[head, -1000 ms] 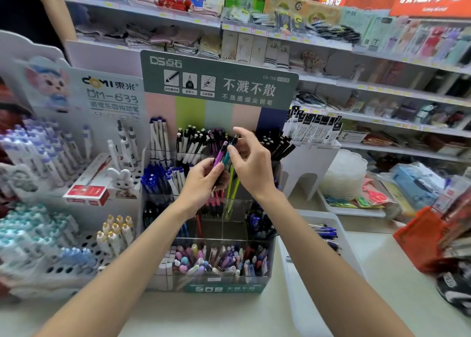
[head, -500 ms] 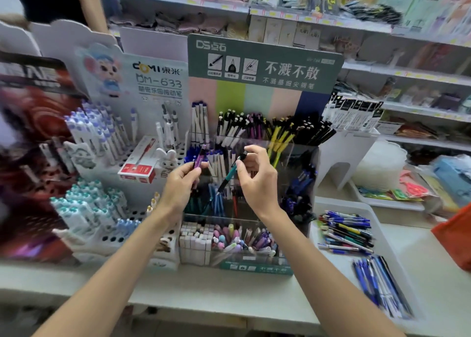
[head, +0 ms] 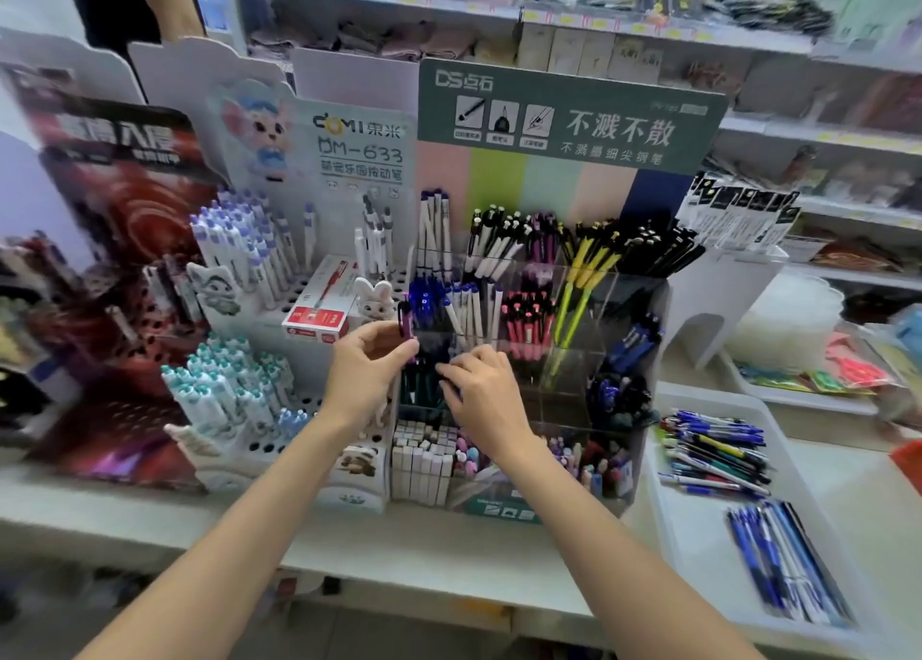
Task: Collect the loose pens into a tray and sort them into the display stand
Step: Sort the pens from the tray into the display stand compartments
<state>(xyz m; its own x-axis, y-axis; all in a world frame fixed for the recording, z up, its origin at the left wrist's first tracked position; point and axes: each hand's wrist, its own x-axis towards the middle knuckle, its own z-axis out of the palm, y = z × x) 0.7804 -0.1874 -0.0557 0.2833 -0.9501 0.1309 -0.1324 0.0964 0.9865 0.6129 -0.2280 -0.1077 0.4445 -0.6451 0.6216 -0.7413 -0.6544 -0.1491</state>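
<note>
A clear acrylic display stand (head: 606, 305) with a green header holds pens sorted by colour in its compartments. My left hand (head: 361, 367) pinches a purple pen (head: 406, 317) upright at the stand's left front corner. My right hand (head: 481, 392) reaches down into the lower left compartment of dark green pens (head: 421, 385), fingertips closed on the top of a green pen there. To the right, a white tray (head: 698, 534) holds loose pens (head: 713, 452) in a pile and a row of blue ones (head: 783, 559).
A white stand of blue-capped pens (head: 239, 245) and teal-capped pens (head: 224, 385) sits left of the acrylic stand, with a red box (head: 319, 310) on it. Erasers (head: 424, 460) fill the front row. Shelves of goods rise behind. A person's arm (head: 169, 5) shows top left.
My right hand has dropped from mid-stand height, carrying the green pen down into the lower left compartment. My left hand stayed level with the purple pen. The view has tilted down and right.
</note>
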